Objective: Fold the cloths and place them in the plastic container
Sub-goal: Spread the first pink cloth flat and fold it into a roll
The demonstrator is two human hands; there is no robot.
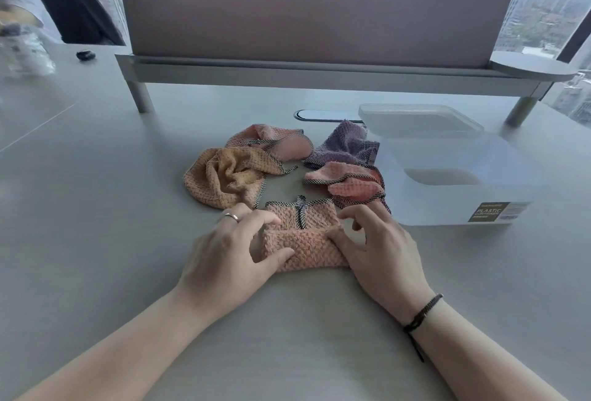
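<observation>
A pink waffle cloth (303, 237) with checked trim lies partly folded on the table in front of me. My left hand (230, 250) pinches its left edge between thumb and fingers. My right hand (377, 247) pinches its right edge the same way. Behind it lie crumpled cloths: an orange one (224, 179), a pink one (271, 141), a purple one (345, 144) and a salmon one (348, 183). The translucent plastic container (457, 195) stands to the right, and its lid (419, 122) leans on its far rim.
A desk divider (313, 10) on metal legs crosses the back of the grey table (96, 208). A cable slot (323, 115) sits behind the cloths. A small dark object (85, 55) and a dark chair (70, 3) are at the far left.
</observation>
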